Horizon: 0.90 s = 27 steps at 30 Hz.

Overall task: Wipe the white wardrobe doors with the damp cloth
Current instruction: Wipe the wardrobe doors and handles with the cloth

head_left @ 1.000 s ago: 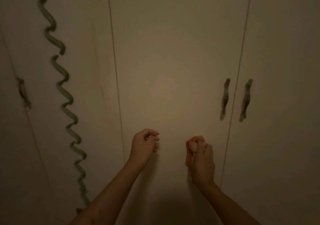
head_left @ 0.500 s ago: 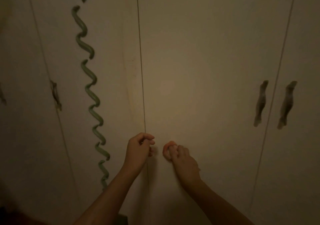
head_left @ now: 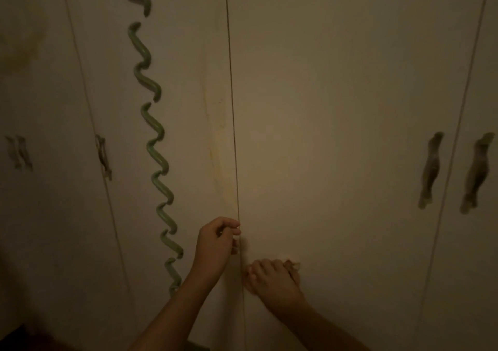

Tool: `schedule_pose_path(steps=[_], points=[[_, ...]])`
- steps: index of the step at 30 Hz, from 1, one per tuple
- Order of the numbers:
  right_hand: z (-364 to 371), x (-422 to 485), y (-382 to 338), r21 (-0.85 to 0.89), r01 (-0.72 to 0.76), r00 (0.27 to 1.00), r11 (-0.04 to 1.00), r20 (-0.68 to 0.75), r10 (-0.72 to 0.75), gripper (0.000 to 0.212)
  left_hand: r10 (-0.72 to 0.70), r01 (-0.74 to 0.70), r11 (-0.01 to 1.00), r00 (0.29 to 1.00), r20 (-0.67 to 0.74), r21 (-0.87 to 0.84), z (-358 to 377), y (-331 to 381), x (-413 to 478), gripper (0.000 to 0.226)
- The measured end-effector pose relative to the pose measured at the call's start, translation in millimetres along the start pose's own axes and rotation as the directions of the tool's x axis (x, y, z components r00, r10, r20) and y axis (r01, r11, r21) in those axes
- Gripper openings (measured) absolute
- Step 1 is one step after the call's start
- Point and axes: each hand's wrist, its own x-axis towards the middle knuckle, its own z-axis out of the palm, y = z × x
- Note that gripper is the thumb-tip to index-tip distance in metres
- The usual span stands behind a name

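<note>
White wardrobe doors (head_left: 336,124) fill the dim view, split by thin vertical seams. My right hand (head_left: 272,280) presses a small crumpled orange cloth (head_left: 293,266) against the middle door, low down and just right of the central seam. Only the cloth's edge shows past my fingers. My left hand (head_left: 217,245) is curled into a loose fist on the seam itself, a little higher than the right, with nothing visible in it.
A green wavy strip (head_left: 155,145) runs down the left door. Two dark curved handles (head_left: 431,170) (head_left: 477,172) flank the right seam. More handles (head_left: 103,156) (head_left: 18,152) sit at the left. A yellowish stain (head_left: 215,151) runs beside the central seam.
My right hand with the cloth has slid down and slightly right on the door. The view has shifted left, so the handles sit further right. My left hand stays at the seam.
</note>
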Motion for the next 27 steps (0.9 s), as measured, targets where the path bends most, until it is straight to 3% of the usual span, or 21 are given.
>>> schedule_pose_path(steps=[7,10,19,27], points=[[-20,-12,39,-0.092,0.006,0.995,0.996,-0.094,-0.015,0.039,0.027,-0.026,0.999,0.999,0.037,-0.028,26,18,-3,0.032],[-45,-11,60,-0.076,-0.066,0.989,0.995,-0.135,0.056,0.018,0.042,-0.040,0.998,0.997,0.060,-0.040,38,30,-6,0.032],[-140,13,137,-0.144,-0.170,0.954,0.975,-0.271,0.126,0.036,0.125,-0.120,0.991,0.988,0.095,-0.060,59,75,-10,0.032],[-229,21,206,-0.165,-0.343,0.915,0.925,-0.282,0.289,0.049,0.199,-0.189,0.977,0.973,0.115,-0.094,78,120,-10,0.032]])
